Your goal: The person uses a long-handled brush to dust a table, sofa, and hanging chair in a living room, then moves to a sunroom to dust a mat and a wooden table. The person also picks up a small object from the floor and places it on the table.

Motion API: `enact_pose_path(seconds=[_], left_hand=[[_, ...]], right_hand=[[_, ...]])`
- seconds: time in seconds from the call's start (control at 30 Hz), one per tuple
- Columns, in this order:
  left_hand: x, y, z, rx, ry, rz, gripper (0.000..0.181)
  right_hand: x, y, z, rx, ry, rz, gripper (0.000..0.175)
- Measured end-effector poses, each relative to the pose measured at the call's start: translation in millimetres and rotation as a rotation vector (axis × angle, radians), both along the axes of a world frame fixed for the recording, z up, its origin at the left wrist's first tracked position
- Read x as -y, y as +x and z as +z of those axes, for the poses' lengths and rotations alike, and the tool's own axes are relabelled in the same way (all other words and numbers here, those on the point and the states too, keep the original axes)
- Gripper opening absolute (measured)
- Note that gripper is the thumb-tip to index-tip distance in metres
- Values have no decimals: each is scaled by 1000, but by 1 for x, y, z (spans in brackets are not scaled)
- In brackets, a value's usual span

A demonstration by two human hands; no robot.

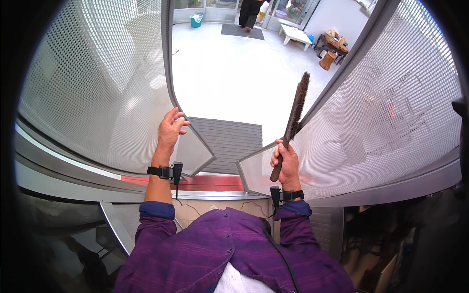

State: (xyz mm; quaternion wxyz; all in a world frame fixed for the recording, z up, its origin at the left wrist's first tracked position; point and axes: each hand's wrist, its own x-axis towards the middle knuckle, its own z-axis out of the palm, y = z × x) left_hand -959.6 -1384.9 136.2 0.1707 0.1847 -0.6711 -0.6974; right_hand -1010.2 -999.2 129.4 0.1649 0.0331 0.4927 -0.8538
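Note:
My right hand point(288, 163) is closed around the handle of a long bench brush point(297, 106). The brush points up and away, its dark bristles facing right. Just behind it runs the bound edge of the right mesh door curtain point(366, 121). My left hand point(171, 129) is raised with bent, parted fingers and holds nothing. Its fingertips overlap the grey edge of the left mesh door curtain point(110, 84); whether they touch it I cannot tell. The two curtains hang apart, with a gap between their lower corners.
A ribbed grey mat point(229, 143) lies beyond the red doorway strip point(212, 183) and metal threshold point(220, 195). Farther off are a teal bin point(196, 21), a white low table point(296, 36), a log stool point(327, 60) and a wooden table point(334, 44). A person point(250, 14) stands near the far doorway.

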Motion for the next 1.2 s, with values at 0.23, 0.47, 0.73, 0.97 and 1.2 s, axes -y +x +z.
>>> enact_pose_path(seconds=[0.23,0.47,0.73,0.97,1.2], left_hand=[[11,39,-7,-29,16,124,53],[25,61,-15,-57,44,200,51],[57,79,-37,-136,-1,407,49],[54,116,-36,-181,-93,608,44],[75,177,-96,-226,-200,863,40]], right_hand=[[-19,-12,0,-22,30,-136,22],[-22,-20,4,-54,46,-228,21],[-20,-25,-14,-129,92,-327,23],[-27,-45,-41,-134,134,-437,24],[-35,-62,-83,-138,153,-553,22]])
